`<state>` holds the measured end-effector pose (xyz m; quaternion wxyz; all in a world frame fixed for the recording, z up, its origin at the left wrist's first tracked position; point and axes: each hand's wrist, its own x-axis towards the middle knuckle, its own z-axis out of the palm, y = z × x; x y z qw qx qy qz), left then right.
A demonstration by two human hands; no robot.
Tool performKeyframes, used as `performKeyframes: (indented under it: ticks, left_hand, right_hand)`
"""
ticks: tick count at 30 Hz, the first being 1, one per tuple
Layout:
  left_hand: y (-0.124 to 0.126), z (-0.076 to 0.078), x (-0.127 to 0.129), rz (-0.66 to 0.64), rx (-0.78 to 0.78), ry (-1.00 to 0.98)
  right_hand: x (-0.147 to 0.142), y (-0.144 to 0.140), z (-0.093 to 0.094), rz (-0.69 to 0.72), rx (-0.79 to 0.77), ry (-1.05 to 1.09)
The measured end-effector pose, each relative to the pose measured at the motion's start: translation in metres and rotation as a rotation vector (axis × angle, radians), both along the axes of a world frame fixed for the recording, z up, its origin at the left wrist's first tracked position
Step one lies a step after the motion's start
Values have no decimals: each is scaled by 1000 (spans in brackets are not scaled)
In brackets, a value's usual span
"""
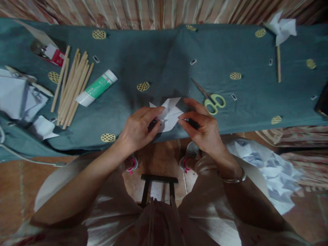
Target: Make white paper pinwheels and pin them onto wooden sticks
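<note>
A white paper pinwheel (169, 115) with pointed corners is between my two hands, close to the table's front edge. My left hand (139, 127) grips its left side, thumb and fingers closed on the paper. On the other side my right hand (202, 124) pinches a right-hand corner of it between thumb and fingers. Just beyond my right hand lie scissors (211, 102) with light green handles, blades pointing away to the upper left. A finished-looking pinwheel (283, 29) on a wooden stick (278, 65) rests at the far right.
Wooden sticks (74, 89) lie in a pile at left, beside a green and white glue tube (97, 87). Further left are an open small box (57, 56) and white paper sheets (11, 94). A bag of folded white paper (266, 167) is on the floor at right.
</note>
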<state>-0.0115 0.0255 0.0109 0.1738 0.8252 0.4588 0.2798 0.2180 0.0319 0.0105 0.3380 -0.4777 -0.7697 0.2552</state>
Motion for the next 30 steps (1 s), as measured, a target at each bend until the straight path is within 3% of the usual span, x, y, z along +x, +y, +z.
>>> performKeyframes:
  ticks: [30]
  left_hand:
    - [-9, -5, 4, -89, 60, 98]
  right_hand:
    - [-24, 1, -8, 11, 92, -64]
